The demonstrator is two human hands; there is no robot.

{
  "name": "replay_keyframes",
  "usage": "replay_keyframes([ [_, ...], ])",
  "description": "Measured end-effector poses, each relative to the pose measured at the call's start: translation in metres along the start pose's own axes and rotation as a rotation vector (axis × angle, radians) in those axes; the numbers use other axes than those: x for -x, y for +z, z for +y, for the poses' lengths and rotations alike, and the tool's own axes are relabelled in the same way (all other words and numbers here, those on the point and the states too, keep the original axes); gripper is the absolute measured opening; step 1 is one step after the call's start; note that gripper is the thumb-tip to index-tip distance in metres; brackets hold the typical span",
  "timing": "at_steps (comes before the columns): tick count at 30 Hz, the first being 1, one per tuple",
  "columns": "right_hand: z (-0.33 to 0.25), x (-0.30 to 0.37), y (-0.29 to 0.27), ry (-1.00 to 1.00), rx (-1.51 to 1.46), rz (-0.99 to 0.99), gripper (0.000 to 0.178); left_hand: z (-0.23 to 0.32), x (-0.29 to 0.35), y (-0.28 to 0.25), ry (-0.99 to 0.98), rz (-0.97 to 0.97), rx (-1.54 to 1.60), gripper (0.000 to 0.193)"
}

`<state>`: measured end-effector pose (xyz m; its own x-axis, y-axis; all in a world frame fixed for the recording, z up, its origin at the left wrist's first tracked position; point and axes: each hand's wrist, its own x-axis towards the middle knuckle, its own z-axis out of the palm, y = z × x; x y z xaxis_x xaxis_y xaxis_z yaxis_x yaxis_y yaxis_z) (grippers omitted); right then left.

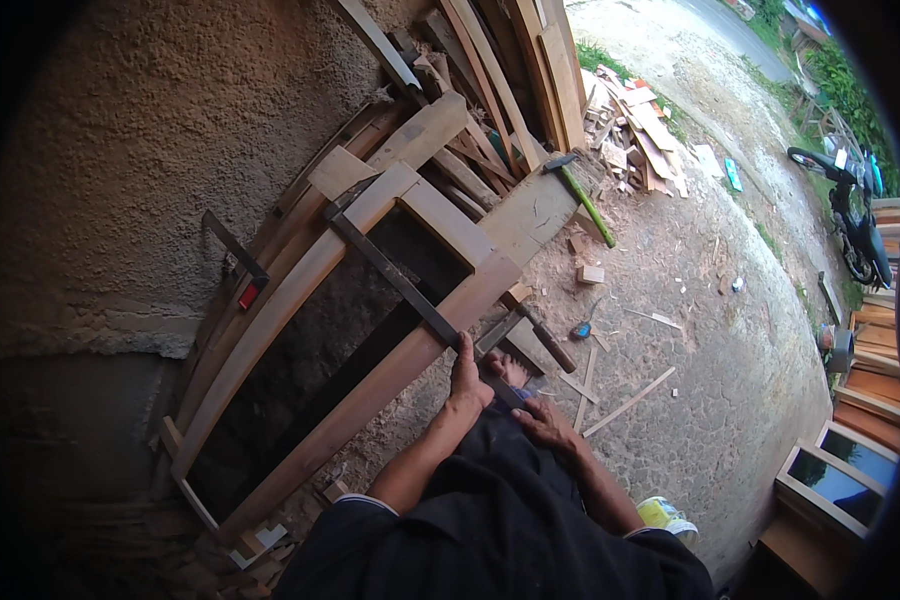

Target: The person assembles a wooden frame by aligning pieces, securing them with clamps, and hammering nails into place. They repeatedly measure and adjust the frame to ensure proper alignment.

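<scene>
A long wooden frame [335, 430] with a crosspiece near its far end leans at a slant in front of me. Across it lies a dark metal bar clamp [390, 268], which reaches past the frame's right rail toward me. My left hand [462, 388] is closed on the clamp's bar just off that rail, one digit stretched up along it. Lower down, my right hand [545, 422] is closed round the bar's near end. The clamp's screw with its brown wooden handle [550, 340] sticks out to the right of the bar.
A hammer with a green handle [588, 205] rests on a wide board [535, 215]. Left of the frame is a second clamp [235, 250] with a red part. Offcuts [635, 130] are heaped at the back, a tape measure [581, 330] lies on the ground, and a motorcycle [855, 220] is far right.
</scene>
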<state>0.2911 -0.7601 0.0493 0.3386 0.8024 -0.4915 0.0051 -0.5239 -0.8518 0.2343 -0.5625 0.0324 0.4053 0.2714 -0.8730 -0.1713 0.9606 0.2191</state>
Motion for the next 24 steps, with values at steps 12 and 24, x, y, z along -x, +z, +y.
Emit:
replay_keyframes([
  [12,0.013,-0.016,-0.009,-0.005,-0.019,-0.027,0.043,0.016,-0.018,-0.002,-0.094,-0.206,0.030,0.021],
  [24,0.015,-0.015,-0.019,0.013,0.008,-0.079,0.044,0.001,-0.020,0.004,0.018,-0.238,-0.002,0.034],
])
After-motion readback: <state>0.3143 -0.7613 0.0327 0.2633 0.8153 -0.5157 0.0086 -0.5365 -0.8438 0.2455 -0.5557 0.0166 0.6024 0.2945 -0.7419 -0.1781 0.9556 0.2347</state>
